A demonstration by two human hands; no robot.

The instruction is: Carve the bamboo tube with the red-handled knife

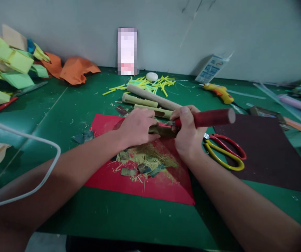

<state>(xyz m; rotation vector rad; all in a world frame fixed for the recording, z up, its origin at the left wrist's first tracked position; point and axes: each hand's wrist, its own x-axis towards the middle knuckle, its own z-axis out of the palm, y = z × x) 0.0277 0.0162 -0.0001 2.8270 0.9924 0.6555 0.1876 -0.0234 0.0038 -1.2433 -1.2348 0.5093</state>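
My left hand grips a short piece of bamboo over a red sheet. Wrapped round the red handle of a carving tool is my right hand; the thin metal end points left at the bamboo. My fingers partly hide the bamboo and the tool's tip. Below the hands, shavings and sawdust lie on the red sheet with several dark scraps of sandpaper. Just beyond the hands are two cut bamboo pieces, one with a slot, and a long wooden stick.
Scissors with red and yellow handles lie right, partly on a dark sheet. Behind are a yellow glue gun, cut yellow straws and a phone against the wall. Sticky notes and orange paper pile up left; a white cable crosses there.
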